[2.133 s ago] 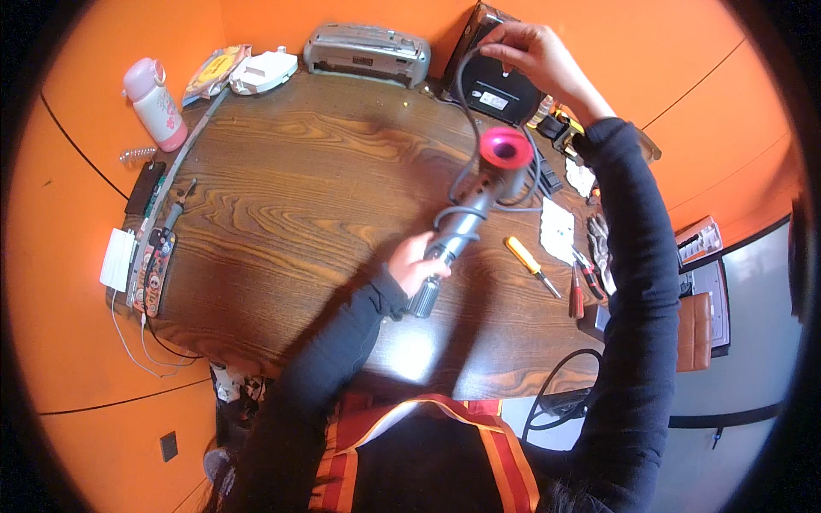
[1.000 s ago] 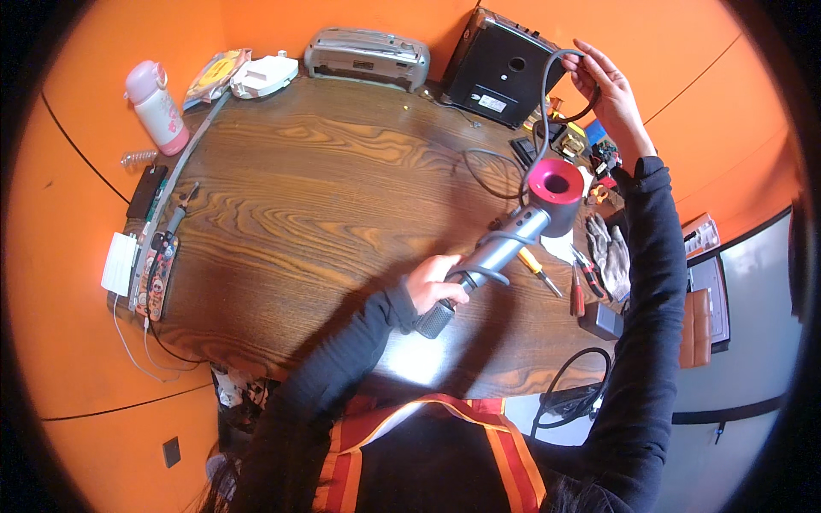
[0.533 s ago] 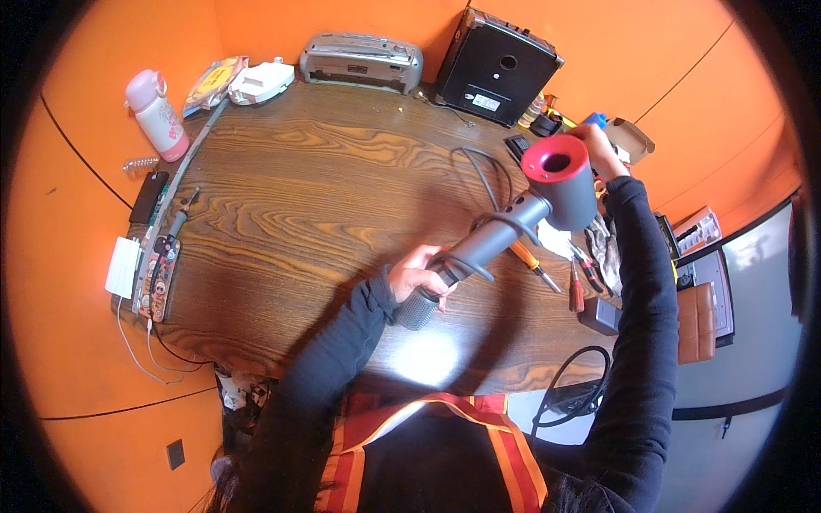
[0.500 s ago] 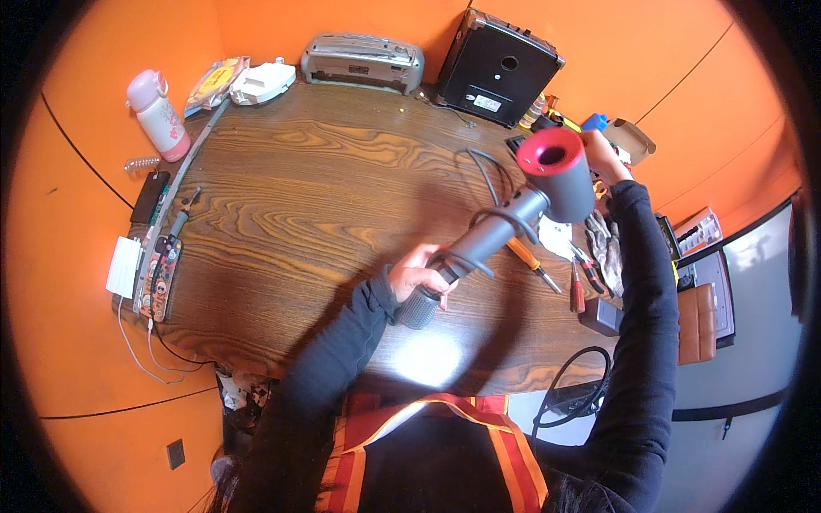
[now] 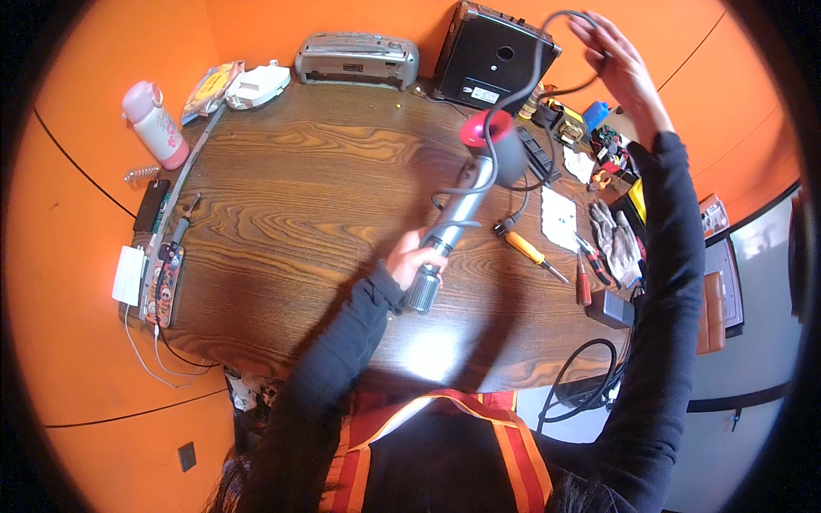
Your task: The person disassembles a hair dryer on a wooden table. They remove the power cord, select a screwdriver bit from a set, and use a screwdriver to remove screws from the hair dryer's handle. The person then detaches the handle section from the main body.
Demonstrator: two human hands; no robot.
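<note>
My left hand is wrapped round the lower handle of a grey hair dryer with a magenta ring at its head. The dryer is tilted over the table, head up and away from me. Its dark cord winds loosely round the handle and rises in a wide loop to the upper right. There, high above the table's right side, my right hand has its fingers curled on the cord. A lower stretch of cord hangs toward an orange-handled soldering iron; its plug end seems to lie there.
On the right lie work gloves, a red-handled screwdriver and a dark box. Along the back stand a black speaker cabinet and a grey device. A pink-and-white bottle and a power strip are at left.
My right hand has left the dryer's head and risen, drawing the cord up into a loop. The dryer's head has swung left, its handle steeper. My left hand keeps its grip.
</note>
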